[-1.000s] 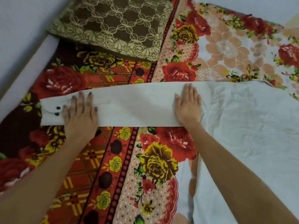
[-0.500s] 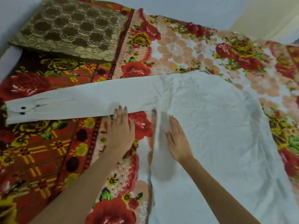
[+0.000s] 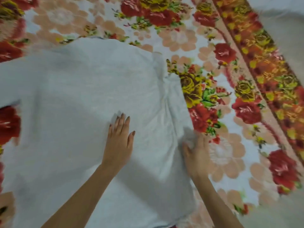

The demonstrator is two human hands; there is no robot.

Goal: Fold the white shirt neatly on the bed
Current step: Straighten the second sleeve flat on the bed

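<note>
Blur softens the whole view, and your white shirt runs out of frame at the left and the bottom, spread on the floral bedspread. Your left hand lies flat on the cloth, fingers straight, grasping nothing. At the shirt's right edge your right hand touches bunched fabric. Its fingertips are smeared and partly covered, so you cannot tell whether it grips.

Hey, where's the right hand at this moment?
In the head view, the right hand sits lower centre-right at the right edge of the white shirt, against the floral bedsheet, just right of the left hand lying flat on the shirt.
</note>
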